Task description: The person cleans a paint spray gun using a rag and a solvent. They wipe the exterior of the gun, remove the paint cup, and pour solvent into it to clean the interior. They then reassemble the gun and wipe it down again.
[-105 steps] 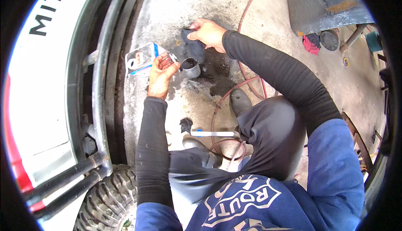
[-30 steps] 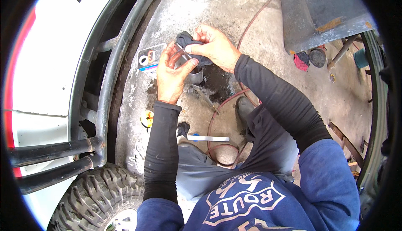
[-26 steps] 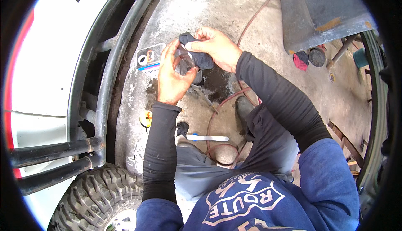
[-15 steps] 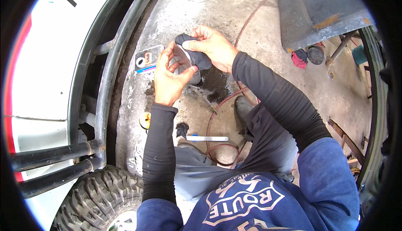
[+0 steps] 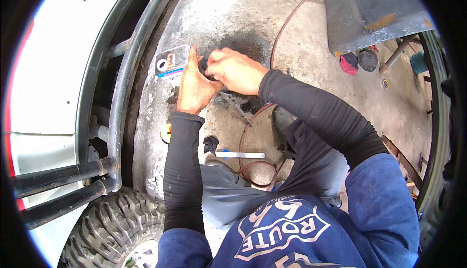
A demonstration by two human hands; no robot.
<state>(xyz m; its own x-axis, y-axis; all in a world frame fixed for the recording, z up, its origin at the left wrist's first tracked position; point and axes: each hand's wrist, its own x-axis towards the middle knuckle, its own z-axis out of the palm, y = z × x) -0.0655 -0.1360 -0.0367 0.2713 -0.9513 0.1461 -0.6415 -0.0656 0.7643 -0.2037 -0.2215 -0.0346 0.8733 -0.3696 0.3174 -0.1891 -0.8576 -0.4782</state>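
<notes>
My left hand (image 5: 193,91) and my right hand (image 5: 239,72) meet above the wet patch of floor. Between them a dark cloth (image 5: 203,65) shows only in part. The fingers of my right hand are curled tightly over it. My left hand is wrapped round the other side, fingers pointing up; the grey cylindrical piece it held earlier is now hidden. Left of my left hand lies a clear plastic case (image 5: 181,54) with a white ring and a brownish piece in it. Below the hands a thin metal tool (image 5: 238,108) rests on the concrete.
A white strip with a blue part (image 5: 245,155) and a dark crumpled rag (image 5: 210,144) lie near my feet. A reddish hose (image 5: 278,34) loops across the floor. Black tubular bars (image 5: 68,176) and a knobby tyre (image 5: 109,226) stand left; a metal sheet (image 5: 377,17) stands right.
My right hand has come down and left, closing over the cloth against my left hand. The grey piece has gone out of sight between the hands.
</notes>
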